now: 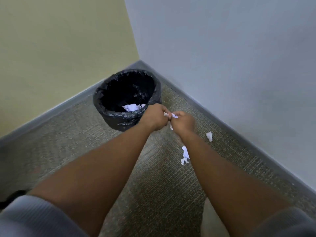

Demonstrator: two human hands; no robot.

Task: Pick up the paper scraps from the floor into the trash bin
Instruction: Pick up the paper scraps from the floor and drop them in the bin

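Head view: left hand point(154, 118) and right hand point(183, 123) are meeting just beside the bin point(127, 98), both pinching one white scrap point(171, 115) between them. Two scraps point(185, 154) are lying on the carpet point(77, 134) — paper already in the bin. Best to carry over the rim before letting go — light paper drifts.

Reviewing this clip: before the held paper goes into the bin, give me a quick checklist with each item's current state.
1. Paper scrap pinched between left hand and right hand: ok.
2. Hands over the trash bin opening: not ok, they are beside its rim.
3. Bin open, liner in place: ok.
4. Earlier paper inside the bin: ok.
5. Floor cleared: not ok, scraps remain and.
6. More scraps hidden under the arms: cannot tell.
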